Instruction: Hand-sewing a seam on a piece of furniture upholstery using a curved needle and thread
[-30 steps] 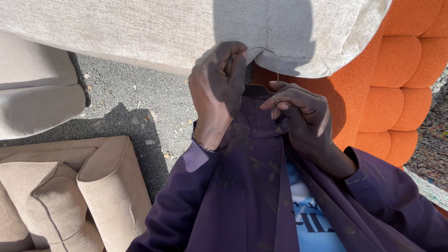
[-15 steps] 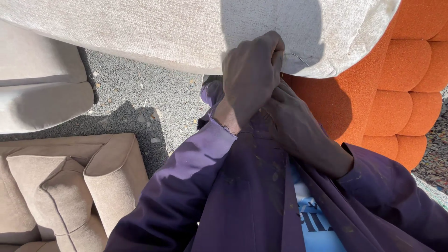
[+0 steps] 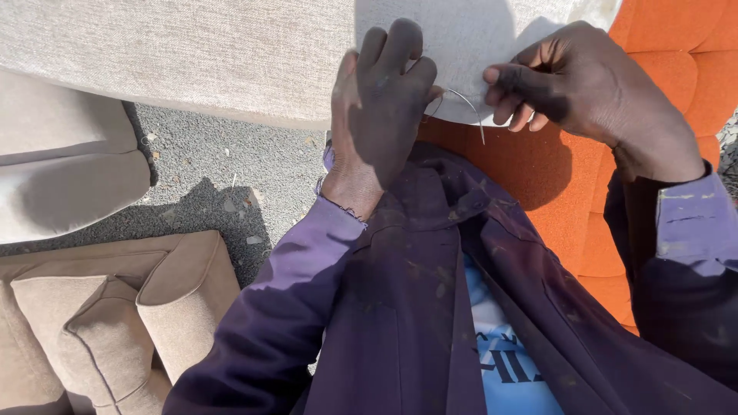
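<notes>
My left hand [image 3: 382, 115] lies flat with fingers spread against the lower edge of a beige fabric-covered sofa piece [image 3: 200, 54]. My right hand [image 3: 573, 81] is to its right, fingers pinched on a thin curved needle [image 3: 466, 106] that arcs down from the fabric edge between the two hands. Behind and below the beige fabric shows orange tufted upholstery [image 3: 569, 200]. My purple jacket [image 3: 400, 307] fills the lower middle of the view.
A beige cushion [image 3: 61, 177] sits at the left, over grey gravel ground [image 3: 231, 169]. A tan sofa part with a rolled arm [image 3: 115, 315] lies at the lower left. The orange upholstery runs along the right side.
My hands have come apart: the right one moved out to the right with the curved needle, and the left one has flattened onto the beige fabric edge.
</notes>
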